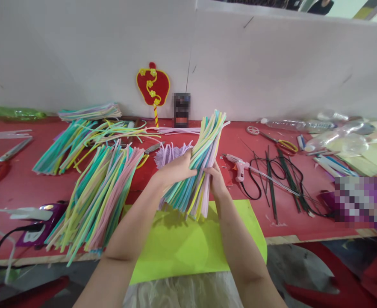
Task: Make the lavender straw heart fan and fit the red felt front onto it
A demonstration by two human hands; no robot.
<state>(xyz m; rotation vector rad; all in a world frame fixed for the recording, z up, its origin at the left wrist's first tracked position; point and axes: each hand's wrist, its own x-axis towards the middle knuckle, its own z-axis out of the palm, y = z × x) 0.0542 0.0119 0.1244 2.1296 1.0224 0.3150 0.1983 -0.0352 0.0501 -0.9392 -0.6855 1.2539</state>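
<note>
Above the yellow-green sheet (pixel 182 250), a thick bundle of pastel pipe cleaners (pixel 211 132) leans with its top to the right. My left hand (pixel 181 166) grips it from the left, thumb across the front. On the other side, my right hand (pixel 216 179) has its fingers around the right edge of the same bundle. Green, yellow, lilac and teal stems show in it, and their lower ends fan out over the sheet. A lilac pipe-cleaner pile (pixel 171 155) lies just behind my left hand, partly hidden by it.
Left of my arms lies another pipe-cleaner bundle (pixel 101 192), with more stems (pixel 65 147) behind. A red fan-shaped ornament (pixel 153 87) stands by the wall. Rightward are a pink glue gun (pixel 240 167), its looping cord, dark green sticks (pixel 270 188), scissors (pixel 286 146) and plastic bottles (pixel 286 124).
</note>
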